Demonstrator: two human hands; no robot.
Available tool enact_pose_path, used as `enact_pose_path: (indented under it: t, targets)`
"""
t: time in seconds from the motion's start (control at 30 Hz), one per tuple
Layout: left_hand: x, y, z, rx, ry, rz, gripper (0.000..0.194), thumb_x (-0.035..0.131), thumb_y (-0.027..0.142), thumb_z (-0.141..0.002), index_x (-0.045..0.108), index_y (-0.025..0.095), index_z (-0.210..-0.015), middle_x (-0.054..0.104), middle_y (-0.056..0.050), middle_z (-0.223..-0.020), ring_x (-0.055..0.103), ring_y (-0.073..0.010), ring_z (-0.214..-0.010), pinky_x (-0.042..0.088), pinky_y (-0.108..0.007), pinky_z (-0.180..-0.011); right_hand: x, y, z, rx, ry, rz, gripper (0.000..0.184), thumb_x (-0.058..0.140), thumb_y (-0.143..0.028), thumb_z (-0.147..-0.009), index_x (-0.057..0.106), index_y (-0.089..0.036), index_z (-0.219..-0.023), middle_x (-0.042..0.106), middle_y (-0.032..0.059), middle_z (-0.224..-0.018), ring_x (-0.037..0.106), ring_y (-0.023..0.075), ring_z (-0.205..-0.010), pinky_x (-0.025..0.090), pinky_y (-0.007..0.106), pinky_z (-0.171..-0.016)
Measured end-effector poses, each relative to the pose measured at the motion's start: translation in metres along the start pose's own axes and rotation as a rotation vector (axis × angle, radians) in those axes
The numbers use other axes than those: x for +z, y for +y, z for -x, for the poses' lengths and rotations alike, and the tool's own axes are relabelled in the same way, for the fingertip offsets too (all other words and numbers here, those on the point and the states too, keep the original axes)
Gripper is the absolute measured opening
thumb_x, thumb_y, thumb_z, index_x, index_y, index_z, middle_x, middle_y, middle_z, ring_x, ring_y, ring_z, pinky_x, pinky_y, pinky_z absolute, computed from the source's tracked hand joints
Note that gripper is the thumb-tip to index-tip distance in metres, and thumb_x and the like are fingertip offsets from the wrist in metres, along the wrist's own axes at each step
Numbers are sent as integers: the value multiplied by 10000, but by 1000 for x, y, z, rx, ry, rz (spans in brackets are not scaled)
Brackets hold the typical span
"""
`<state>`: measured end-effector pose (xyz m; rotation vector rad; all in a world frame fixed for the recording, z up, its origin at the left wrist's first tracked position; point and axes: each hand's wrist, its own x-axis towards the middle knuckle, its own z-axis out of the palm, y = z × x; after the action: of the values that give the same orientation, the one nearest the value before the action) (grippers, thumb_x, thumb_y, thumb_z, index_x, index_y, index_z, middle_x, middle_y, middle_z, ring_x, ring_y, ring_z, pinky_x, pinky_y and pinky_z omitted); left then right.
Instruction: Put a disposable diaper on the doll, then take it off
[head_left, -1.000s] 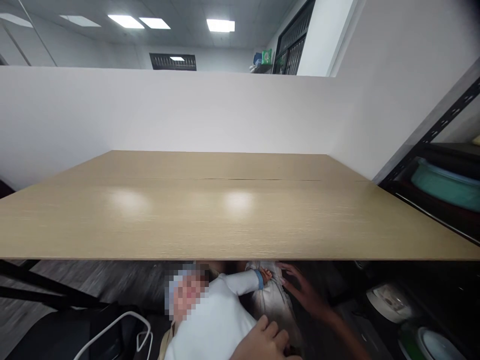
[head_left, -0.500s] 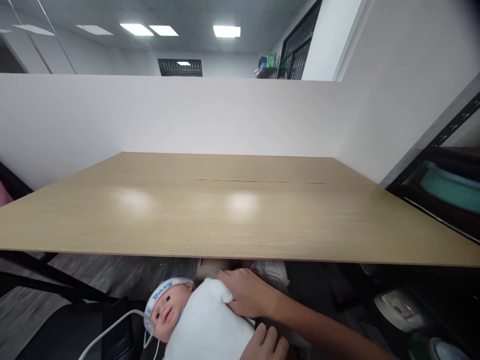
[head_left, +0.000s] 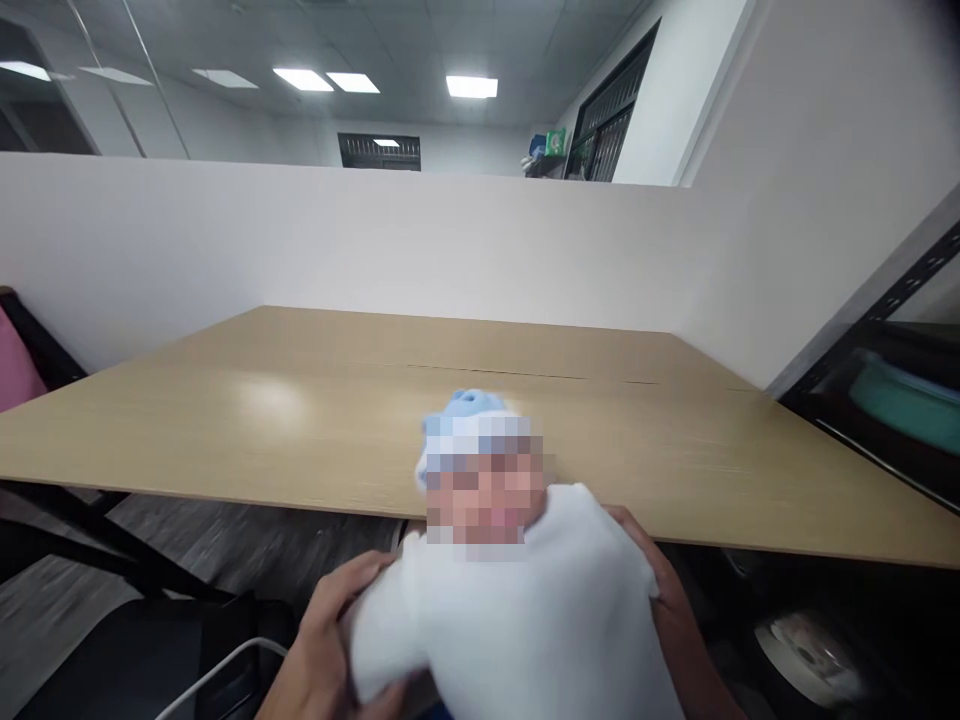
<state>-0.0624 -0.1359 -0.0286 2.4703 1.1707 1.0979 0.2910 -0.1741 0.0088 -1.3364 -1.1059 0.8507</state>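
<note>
A baby doll (head_left: 525, 610) in a white top is held upright between my two hands, in front of the table's near edge. Its head, in a light blue and white cap (head_left: 466, 420), stands out against the tabletop; the face is pixelated. My left hand (head_left: 330, 620) grips the doll's side and sleeve at the left, thumb low and fingers partly behind the cloth. On the other side my right hand (head_left: 649, 555) wraps round the doll's shoulder and arm, most of its fingers hidden behind the white top.
A wide wooden table (head_left: 337, 430) spans the view, backed by a white partition (head_left: 450, 245). At the right stands a dark metal shelf (head_left: 862, 330) with a green container (head_left: 907, 400). A black seat (head_left: 142, 660) and a white cable (head_left: 225, 665) lie low at the left.
The doll has gone from lying tilted in the lap to upright at the table edge. My hands have moved from its top to either side of its body. The view has shifted slightly.
</note>
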Motion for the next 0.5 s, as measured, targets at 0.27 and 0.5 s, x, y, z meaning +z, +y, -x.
enact_pose_path:
  t: [0.27, 0.5]
  targets:
    - [11, -16, -113, -214, -403, 287, 599, 641, 213, -912, 489, 363, -1472, 679, -20, -1481, 691, -261, -1280, 543, -360, -1054, -36, 11, -63, -12, -11, 558, 401, 649, -412, -852, 688, -266, -1223, 781, 47, -1111, 704, 298, -936, 530, 374, -788]
    - [22, -48, -132, -218, -412, 169, 595, 713, 317, -893, 515, 325, -1454, 721, -65, -1408, 714, -303, -1203, 549, -390, -967, -84, 40, -77, -167, -93, 817, 394, 596, -587, -1010, 705, -288, -1241, 752, 79, -1262, 682, 331, -1156, 541, 426, -940]
